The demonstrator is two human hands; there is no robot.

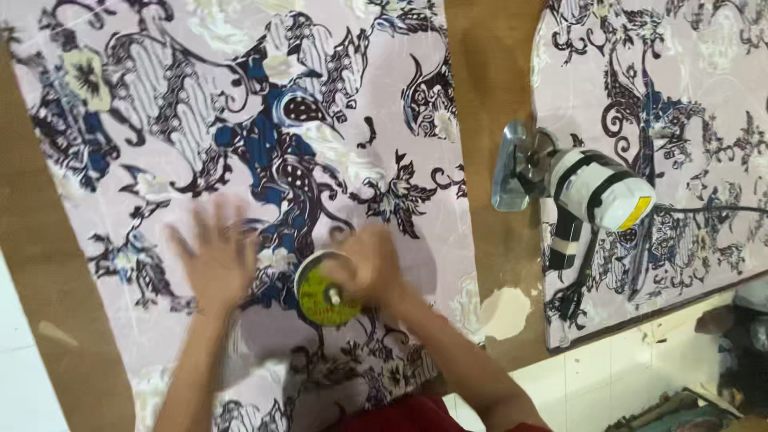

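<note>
Head view: the left hand (214,258) lies open, fingers spread and motion-blurred, flat on the patterned fabric panel (264,136). The right hand (370,264) is closed around a round yellow-green disc-shaped tool (324,292), which rests on the same panel just beside the left hand. To the right, an electric fabric cutter (580,196) sits on a second fabric piece (680,96) over the brown table (492,88).

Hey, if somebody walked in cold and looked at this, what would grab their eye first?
Probably the patterned fabric, pale with dark blue and black floral swirls, spread over the brown table. Near the bottom, the right hand grips a round yellow-green tool while the blurred left hand is spread above the cloth. At right, a white electric cutter rests on a second fabric piece.
</note>
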